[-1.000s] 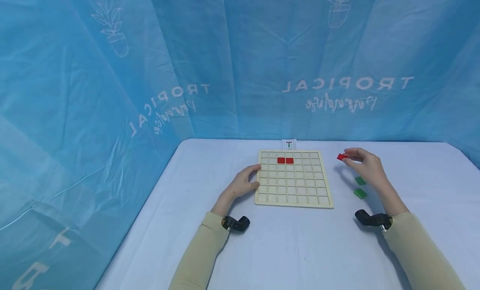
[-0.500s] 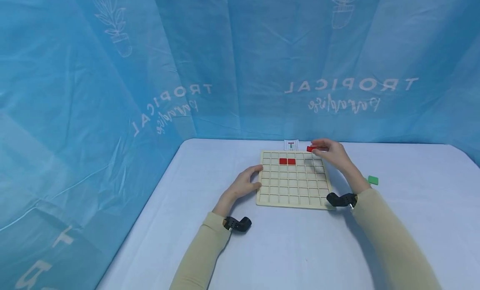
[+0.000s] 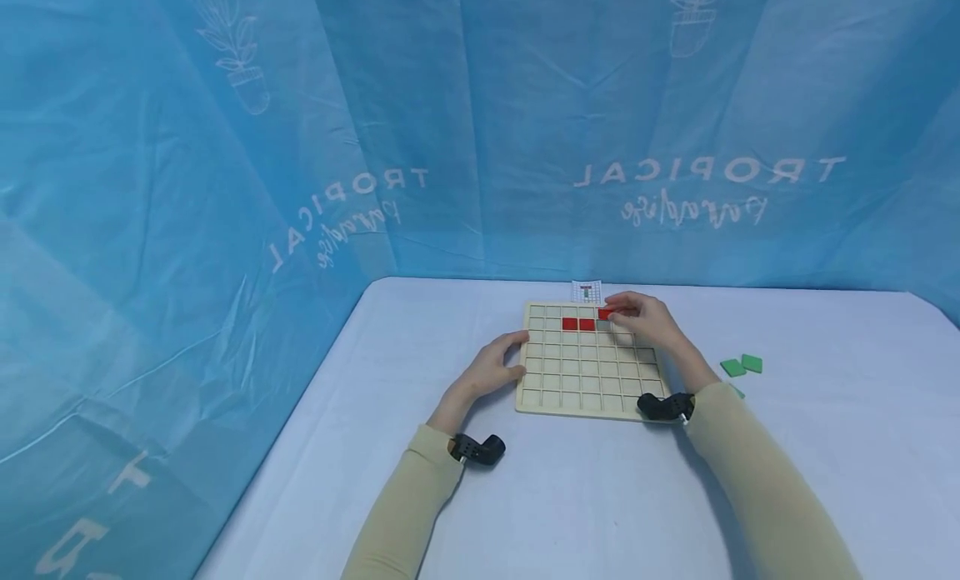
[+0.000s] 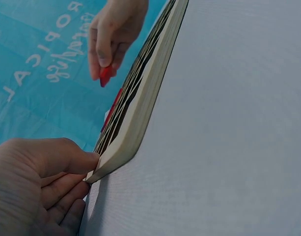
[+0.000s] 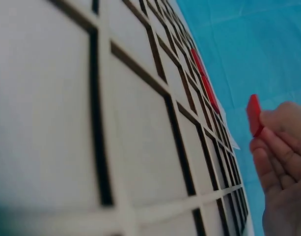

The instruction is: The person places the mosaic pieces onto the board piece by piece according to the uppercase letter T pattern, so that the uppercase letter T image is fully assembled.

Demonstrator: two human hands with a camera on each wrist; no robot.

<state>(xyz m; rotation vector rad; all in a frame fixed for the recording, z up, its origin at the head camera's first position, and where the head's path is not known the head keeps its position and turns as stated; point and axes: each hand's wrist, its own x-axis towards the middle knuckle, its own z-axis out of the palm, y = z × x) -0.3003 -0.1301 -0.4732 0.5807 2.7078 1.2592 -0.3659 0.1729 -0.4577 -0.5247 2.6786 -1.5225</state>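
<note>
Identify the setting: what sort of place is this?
Probably a makeshift indoor recording booth: blue printed sheets hang behind and to the left of a white-covered table, and a black camera is worn on each wrist.

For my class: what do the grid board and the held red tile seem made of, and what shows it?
Grid board: probably wood, matt, pale cream, with faint lines along its edge.
Red tile: plastic or painted wood; evenly coloured, straight-edged, finish unclear.
</note>
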